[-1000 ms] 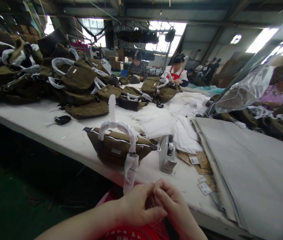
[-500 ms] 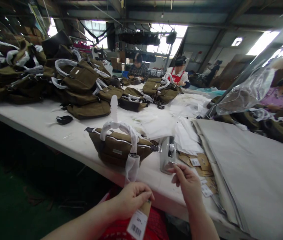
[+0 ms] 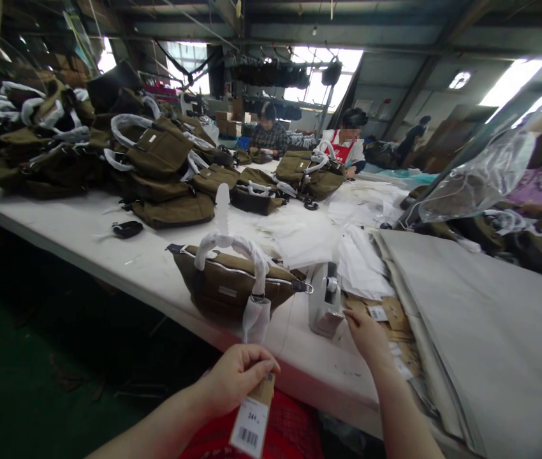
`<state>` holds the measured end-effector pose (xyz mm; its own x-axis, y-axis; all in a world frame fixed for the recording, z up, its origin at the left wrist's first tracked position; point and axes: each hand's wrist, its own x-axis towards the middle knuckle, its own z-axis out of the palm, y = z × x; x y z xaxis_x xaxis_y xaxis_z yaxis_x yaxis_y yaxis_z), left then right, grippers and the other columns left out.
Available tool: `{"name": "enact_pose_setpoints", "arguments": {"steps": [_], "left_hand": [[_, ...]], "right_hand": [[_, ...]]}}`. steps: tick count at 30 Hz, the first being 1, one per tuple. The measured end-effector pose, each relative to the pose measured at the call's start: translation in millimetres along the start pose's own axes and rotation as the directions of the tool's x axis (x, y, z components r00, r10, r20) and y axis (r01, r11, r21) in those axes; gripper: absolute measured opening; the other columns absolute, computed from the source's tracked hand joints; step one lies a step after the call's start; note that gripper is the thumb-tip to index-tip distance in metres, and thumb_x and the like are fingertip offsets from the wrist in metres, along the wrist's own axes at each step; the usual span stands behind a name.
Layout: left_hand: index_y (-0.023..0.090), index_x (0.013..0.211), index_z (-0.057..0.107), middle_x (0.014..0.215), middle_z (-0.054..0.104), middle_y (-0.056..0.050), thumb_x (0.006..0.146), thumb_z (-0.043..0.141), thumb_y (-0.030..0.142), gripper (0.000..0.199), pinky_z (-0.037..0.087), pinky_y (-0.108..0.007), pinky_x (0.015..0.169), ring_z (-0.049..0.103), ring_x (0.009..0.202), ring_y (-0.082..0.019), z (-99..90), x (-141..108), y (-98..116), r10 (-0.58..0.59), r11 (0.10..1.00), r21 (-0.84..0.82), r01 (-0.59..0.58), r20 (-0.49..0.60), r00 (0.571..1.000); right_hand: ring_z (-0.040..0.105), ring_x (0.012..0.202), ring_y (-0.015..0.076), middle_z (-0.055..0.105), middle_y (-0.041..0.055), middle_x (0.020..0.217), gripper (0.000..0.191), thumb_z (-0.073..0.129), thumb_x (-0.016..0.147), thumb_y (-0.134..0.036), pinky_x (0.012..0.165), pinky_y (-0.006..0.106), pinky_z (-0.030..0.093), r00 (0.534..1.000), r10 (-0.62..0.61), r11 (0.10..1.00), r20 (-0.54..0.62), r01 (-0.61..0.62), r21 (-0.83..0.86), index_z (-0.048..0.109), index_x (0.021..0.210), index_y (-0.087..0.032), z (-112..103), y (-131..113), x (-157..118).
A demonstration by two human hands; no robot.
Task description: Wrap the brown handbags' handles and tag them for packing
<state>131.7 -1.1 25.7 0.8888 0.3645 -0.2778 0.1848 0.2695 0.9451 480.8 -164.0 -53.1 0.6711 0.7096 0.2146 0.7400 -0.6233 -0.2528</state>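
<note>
My left hand [image 3: 235, 379] pinches a brown hang tag [image 3: 252, 417] with a white barcode label, low in front of my lap. At the tape dispenser [image 3: 319, 309], my right hand [image 3: 370, 338] has its fingers closed beside the front end; whatever lies between the fingertips is too small to make out. An olive handbag [image 3: 226, 290] stands upright at the table edge, left of the dispenser. Its handles [image 3: 237, 245] are wrapped in white, and a white sleeve [image 3: 256, 319] hangs at its front.
More brown tags [image 3: 395, 312] lie right of the dispenser, beside stacked grey sheets [image 3: 486, 306]. White papers [image 3: 359, 264] are behind it. Piled olive bags [image 3: 161, 153] cover the table's far left. A small black item [image 3: 127, 228] lies nearer. Other people sit across the table.
My right hand has moved slightly right and its fingers have closed together at the dispenser's front. My left hand has shifted a little left with the tag.
</note>
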Motion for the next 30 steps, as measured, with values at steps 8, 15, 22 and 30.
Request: {"name": "enact_pose_setpoints", "arguments": {"steps": [8,15,22,30], "left_hand": [[0.011,0.087,0.071,0.070,0.063,-0.003,0.073,0.070,0.063,0.054,0.039,-0.023,0.058,0.054,0.062,-0.011,-8.2,-0.1,2.3,-0.010,1.000,-0.006,0.009,-0.054,0.999],[0.010,0.095,0.071,0.071,0.066,-0.005,0.076,0.066,0.062,0.056,0.041,-0.024,0.058,0.058,0.062,-0.014,-17.2,0.8,-3.2,-0.057,0.998,-0.015,0.057,-0.039,0.998],[0.011,0.096,0.074,0.092,0.073,-0.010,0.083,0.064,0.041,0.034,0.048,-0.028,0.073,0.065,0.082,-0.019,-18.3,-9.7,-0.1,0.041,0.980,0.194,-0.051,0.058,0.997],[0.013,0.110,0.062,0.090,0.069,-0.006,0.075,0.072,0.023,0.038,0.048,-0.024,0.067,0.064,0.078,-0.016,-24.5,-25.2,-4.6,0.094,0.990,0.104,-0.095,0.018,0.995]], "right_hand": [[0.065,0.106,0.0246,0.068,0.0102,0.121,0.037,0.042,0.088,-0.018,0.096,0.037,0.048,0.999,-0.038,0.989,0.008,0.039,-0.143,0.073,0.109,-0.018,-16.8,39.3,-6.0],[0.062,0.111,0.0341,0.056,0.0199,0.135,0.054,0.044,0.084,-0.026,0.090,0.044,0.048,0.996,0.053,0.954,-0.067,-0.070,-0.290,0.056,0.135,-0.013,-68.0,-35.5,-47.3],[0.056,0.058,0.0166,0.064,0.0024,0.070,0.056,0.061,0.081,-0.057,0.054,0.028,0.045,0.928,-0.109,0.552,0.357,-0.242,0.798,0.063,0.123,-0.020,-66.9,-177.0,-96.1],[0.056,0.060,0.0135,0.063,0.0029,0.068,0.036,0.064,0.085,-0.051,0.060,0.026,0.045,0.840,-0.192,0.142,0.508,-0.488,0.861,0.071,0.090,-0.017,-40.5,-220.4,-103.6]]}}
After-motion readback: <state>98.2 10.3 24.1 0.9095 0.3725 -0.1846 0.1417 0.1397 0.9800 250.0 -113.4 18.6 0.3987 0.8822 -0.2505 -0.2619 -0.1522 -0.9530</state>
